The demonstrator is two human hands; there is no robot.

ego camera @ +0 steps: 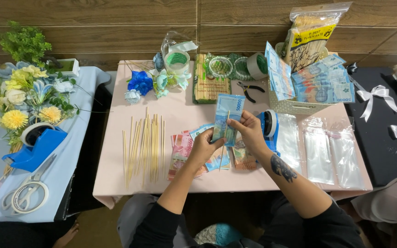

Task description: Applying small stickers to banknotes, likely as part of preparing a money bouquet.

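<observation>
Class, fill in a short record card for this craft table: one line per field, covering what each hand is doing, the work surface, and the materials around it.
Surface: pink table
Left hand: grips the lower edge of a blue banknote
Right hand: pinches the same note and a thin wooden stick against it
Under the hands: loose banknotes, pink and blue
Left of the hands: bamboo skewers laid in a row
Right: clear plastic sleeves
Back: artificial blue flowers, pliers, white basket of banknotes

- Pink table (116, 174), square, against a brown tiled wall.
- Left part: loose bamboo skewers (144, 149) in a row.
- Middle: banknotes (184, 151) fanned flat.
- Right: clear plastic sleeves (318, 154) side by side, near a blue tape dispenser (268, 128).
- Back edge: artificial flowers (150, 82), tape rolls (228, 65), pliers (249, 89), white basket (290, 108).
</observation>
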